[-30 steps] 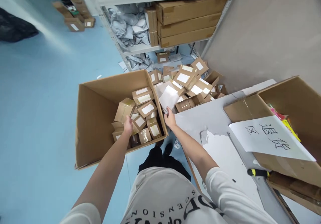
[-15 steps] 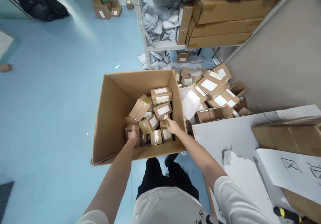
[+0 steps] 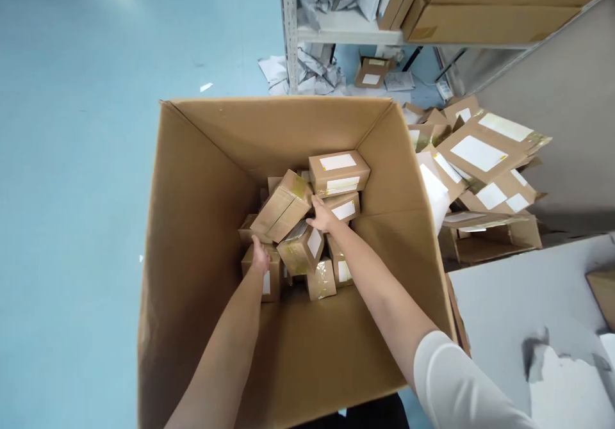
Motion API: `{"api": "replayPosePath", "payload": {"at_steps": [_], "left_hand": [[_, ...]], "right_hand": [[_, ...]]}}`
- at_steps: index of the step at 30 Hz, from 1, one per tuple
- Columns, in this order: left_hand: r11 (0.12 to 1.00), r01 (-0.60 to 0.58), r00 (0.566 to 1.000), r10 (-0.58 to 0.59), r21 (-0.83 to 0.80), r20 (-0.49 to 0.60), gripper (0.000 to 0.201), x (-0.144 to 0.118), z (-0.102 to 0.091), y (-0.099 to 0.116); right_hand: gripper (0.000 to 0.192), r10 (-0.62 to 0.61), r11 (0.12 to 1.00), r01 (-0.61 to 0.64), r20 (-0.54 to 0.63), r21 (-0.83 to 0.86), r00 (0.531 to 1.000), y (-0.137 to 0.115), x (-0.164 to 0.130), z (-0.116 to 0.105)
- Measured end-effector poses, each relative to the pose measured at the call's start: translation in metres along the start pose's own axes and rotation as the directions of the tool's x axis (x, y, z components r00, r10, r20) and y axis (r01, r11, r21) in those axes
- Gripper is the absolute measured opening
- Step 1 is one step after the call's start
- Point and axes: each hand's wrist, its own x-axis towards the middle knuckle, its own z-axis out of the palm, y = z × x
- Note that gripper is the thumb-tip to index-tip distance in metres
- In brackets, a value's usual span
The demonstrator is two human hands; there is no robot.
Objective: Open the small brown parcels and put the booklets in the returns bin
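Observation:
A large open carton (image 3: 192,326) stands in front of me with several small taped cardboard boxes piled inside. My right hand (image 3: 323,215) reaches into the pile, thumb and fingers apart. Its fingertips touch the right end of a tilted small cardboard box (image 3: 283,208). Below that box's left end, my left hand (image 3: 260,257) is open against a lower small box (image 3: 273,285), thumb up and the other fingers partly hidden. A labelled box (image 3: 339,173) lies at the back of the pile. Beneath my right hand is another taped box (image 3: 300,250).
Flattened and opened cardboard boxes (image 3: 485,150) are heaped right of the carton, beside a white tabletop (image 3: 500,288). Behind stands a metal shelf (image 3: 346,29) with grey bags and long cartons (image 3: 500,22). Paper scraps lie on the blue floor (image 3: 86,160).
My view has come closer over the carton. My right hand has moved up and left across the pile to the tilted box. My left hand stays by the lower left box.

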Motion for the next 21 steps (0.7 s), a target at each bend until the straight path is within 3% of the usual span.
{"api": "replayPosePath", "payload": {"at_steps": [2, 5, 7, 10, 15, 21], "left_hand": [[0.996, 0.049, 0.997, -0.053, -0.078, -0.051, 0.091, 0.022, 0.001, -0.003], [0.948, 0.069, 0.992, -0.099, -0.310, -0.081, 0.082, 0.044, 0.008, -0.003], [0.895, 0.062, 0.994, -0.093, -0.441, -0.049, 0.079, 0.050, 0.014, -0.002], [0.863, 0.043, 0.996, -0.077, -0.504, -0.048, 0.078, 0.043, 0.018, -0.002], [0.893, -0.049, 0.992, -0.010, -0.446, -0.129, 0.079, -0.013, 0.000, 0.013], [0.906, -0.253, 0.966, 0.219, -0.338, -0.136, 0.071, -0.126, -0.028, 0.083]], "right_hand": [[0.096, -0.048, 0.999, 0.049, 0.055, -0.016, 0.997, -0.002, 0.020, 0.015], [0.103, -0.001, 0.999, 0.005, 0.099, -0.045, 0.995, -0.006, 0.032, 0.030], [0.103, 0.061, 0.997, -0.056, 0.089, -0.059, 0.994, -0.009, 0.028, 0.034], [0.100, 0.094, 0.995, -0.090, 0.078, -0.049, 0.993, -0.016, 0.009, 0.033], [0.095, 0.036, 0.999, -0.035, 0.069, -0.019, 0.997, -0.051, -0.039, 0.016], [0.087, -0.058, 0.993, 0.068, -0.100, 0.094, 0.993, -0.123, -0.118, -0.027]]}}
